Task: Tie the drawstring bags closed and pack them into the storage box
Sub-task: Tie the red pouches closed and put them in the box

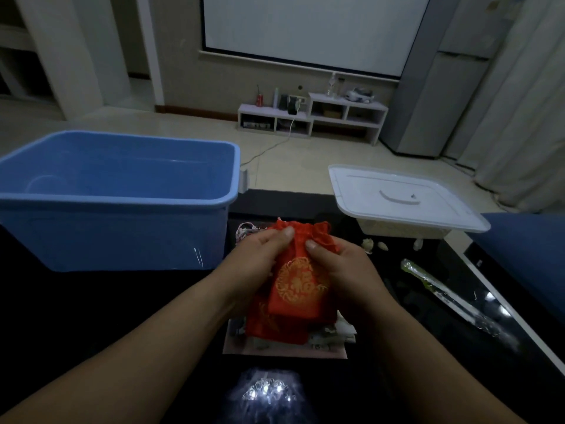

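Our left hand (263, 255) and right hand (342, 264) pinch the gathered neck of a red drawstring bag (301, 286), thumbs pressed on the cloth, over the dark table (122, 301). One open blue storage box (116, 194) stands just left. One white lid (403, 197) rests on a clear tub (397, 232) to the right. A second red bag (269, 325) lies underneath, making two.

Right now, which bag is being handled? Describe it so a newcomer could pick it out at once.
From the big blue storage box on the left, look just right of its near corner. There the left hand and right hand pinch the gathered neck of a red bag with a round gold emblem; the other red bag lies flat beneath it.
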The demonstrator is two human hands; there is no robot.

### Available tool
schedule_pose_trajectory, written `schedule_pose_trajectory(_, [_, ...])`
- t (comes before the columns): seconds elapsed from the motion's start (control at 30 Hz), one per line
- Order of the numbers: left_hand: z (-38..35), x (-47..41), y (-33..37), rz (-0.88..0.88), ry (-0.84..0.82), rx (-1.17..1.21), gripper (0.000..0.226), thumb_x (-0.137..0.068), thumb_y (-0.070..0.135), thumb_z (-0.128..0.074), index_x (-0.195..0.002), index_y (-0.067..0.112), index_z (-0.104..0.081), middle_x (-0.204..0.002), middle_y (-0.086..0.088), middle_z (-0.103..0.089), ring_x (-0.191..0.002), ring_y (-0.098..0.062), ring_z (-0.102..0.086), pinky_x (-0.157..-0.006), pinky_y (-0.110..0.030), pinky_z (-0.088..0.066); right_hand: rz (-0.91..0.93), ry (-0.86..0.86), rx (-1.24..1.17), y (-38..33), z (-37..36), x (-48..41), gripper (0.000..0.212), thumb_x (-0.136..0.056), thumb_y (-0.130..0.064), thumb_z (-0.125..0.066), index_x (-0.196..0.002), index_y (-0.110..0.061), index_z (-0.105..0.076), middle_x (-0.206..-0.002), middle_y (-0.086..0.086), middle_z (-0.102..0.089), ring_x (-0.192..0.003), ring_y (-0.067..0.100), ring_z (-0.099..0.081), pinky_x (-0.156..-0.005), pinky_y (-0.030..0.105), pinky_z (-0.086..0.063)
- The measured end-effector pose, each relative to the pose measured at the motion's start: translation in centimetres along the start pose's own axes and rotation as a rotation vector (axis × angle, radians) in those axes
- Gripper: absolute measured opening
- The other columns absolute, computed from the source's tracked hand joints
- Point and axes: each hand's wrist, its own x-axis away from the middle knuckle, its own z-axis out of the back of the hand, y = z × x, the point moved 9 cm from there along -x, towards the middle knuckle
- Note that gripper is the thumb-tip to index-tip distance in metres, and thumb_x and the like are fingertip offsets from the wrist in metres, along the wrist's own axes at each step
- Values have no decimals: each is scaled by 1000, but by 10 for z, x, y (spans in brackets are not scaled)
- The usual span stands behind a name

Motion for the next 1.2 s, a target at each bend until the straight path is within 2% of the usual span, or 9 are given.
schedule_pose_trajectory(0.17, [4, -18, -11, -6, 166, 143, 27, -103, 26, -62, -112, 2, -72, -105, -20, -76, -89, -31, -74, -81, -47, -63, 47, 47, 66, 0, 5, -3, 16, -101, -28, -67, -106, -17, -77, -98, 7, -80, -92, 26, -79, -86, 47, -62])
schedule_pose_trajectory(0.3, [-1, -28, -19, -26, 213, 139, 18, -102, 20, -63, -87, 12, -70, -86, -14, -73, -82, -30, -68, -84, -47, -60, 112, 208, 73, -4, 22, -11, 14, -101, -30, -67, -103, -22, -78, -94, 2, -80, -90, 21, -77, -76, 37, -61])
schedule_pose_trajectory(0.37, [-2, -31, -24, -35, 226, 109, 24, -102, 19, -63, -79, 16, -67, -78, -10, -71, -77, -26, -66, -78, -42, -58, 84, 257, 32, 0, 29, -13, 16, -101, -30, -66, -99, -22, -80, -94, 5, -80, -89, 20, -76, -79, 41, -63])
schedule_pose_trajectory(0.47, [-1, -32, -26, -40, 231, 95, 26, -101, 21, -64, -76, 18, -66, -77, -10, -70, -74, -26, -66, -78, -44, -57, -33, 278, -157, 9, 33, -14, 24, -104, -32, -62, -98, -16, -78, -94, 13, -80, -83, 24, -76, -80, 46, -64])
schedule_pose_trajectory(0.67, [1, -32, -27, -42, 255, 28, 23, -103, 22, -62, -81, 14, -64, -81, -14, -67, -73, -27, -63, -77, -47, -60, -224, 286, -478, 32, 30, -18, 32, -107, -33, -56, -89, -13, -73, -84, 9, -77, -74, 22, -76, -71, 40, -60])
schedule_pose_trajectory(0.77, [9, -32, -28, -48, 316, 53, 24, -106, 18, -55, -83, 12, -59, -72, -6, -60, -58, -16, -56, -50, -27, -51, -269, 351, -577, 38, 36, -16, 41, -108, -37, -52, -81, -12, -69, -85, 6, -75, -81, 20, -71, -74, 36, -56])
schedule_pose_trajectory(0.83, [18, -29, -31, -27, 378, 122, 19, -107, 15, -52, -90, 11, -57, -71, -4, -57, -54, -12, -55, -44, -20, -48, -282, 414, -597, 39, 46, -13, 38, -109, -34, -50, -79, -14, -63, -86, 4, -73, -83, 18, -66, -73, 31, -51])
schedule_pose_trajectory(1.03, [27, -24, -42, -3, 453, 201, 20, -108, 16, -51, -90, 12, -58, -71, -3, -57, -56, -12, -57, -50, -22, -51, -353, 502, -575, 50, 52, -6, 26, -108, -23, -51, -84, -16, -59, -71, 1, -65, -71, 16, -59, -66, 28, -45])
schedule_pose_trajectory(1.2, [26, -24, -36, 8, 435, 242, 14, -106, 17, -51, -98, 13, -61, -73, -2, -60, -60, -13, -62, -54, -25, -53, -322, 481, -522, 48, 52, -7, 38, -107, -24, -51, -69, -18, -53, -49, -6, -58, -63, 13, -53, -65, 28, -42])
